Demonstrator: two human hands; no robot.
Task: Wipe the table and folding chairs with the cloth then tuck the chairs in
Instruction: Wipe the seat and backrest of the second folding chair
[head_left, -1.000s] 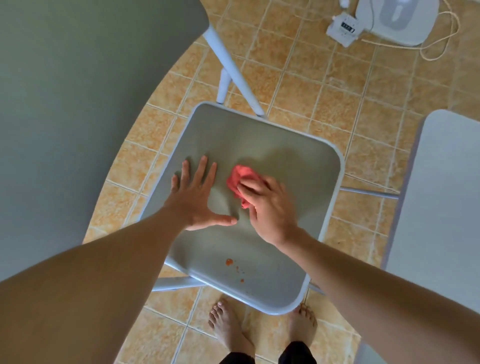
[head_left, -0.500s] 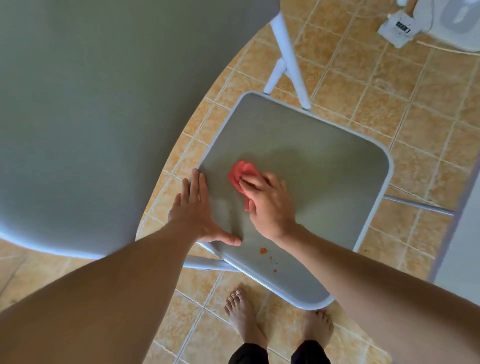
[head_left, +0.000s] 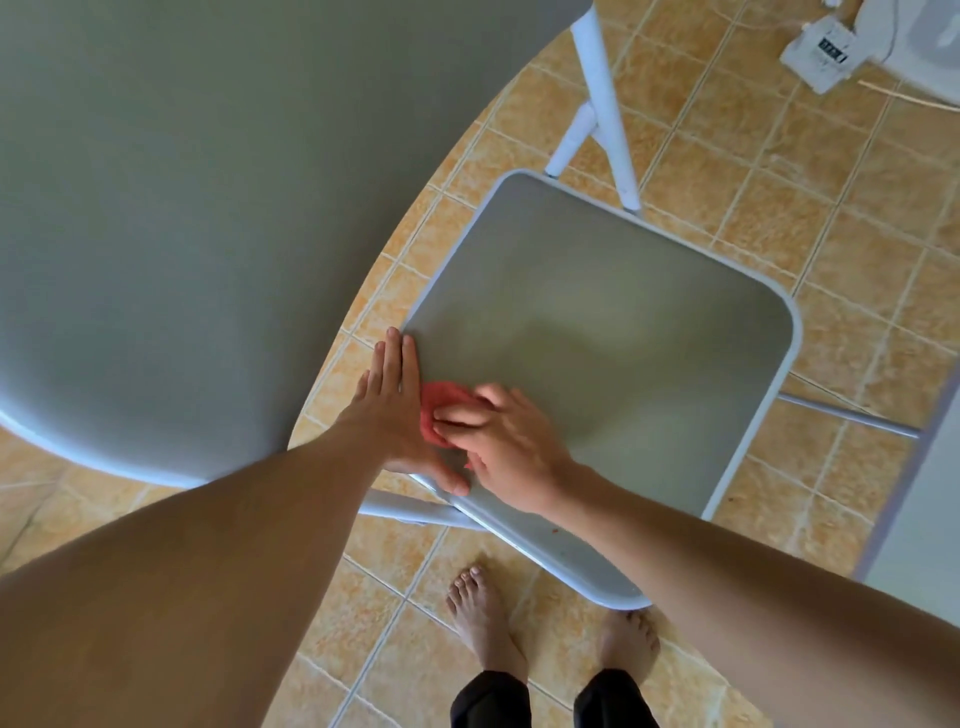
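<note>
Cloth (head_left: 436, 396) leftward since before; red, crumpled

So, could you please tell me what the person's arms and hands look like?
The left arm and right arm are bare, with no sleeves in view. The left hand and right hand show no gloves, rings or watch. Lower down, dark trousers end above bare feet.
</note>
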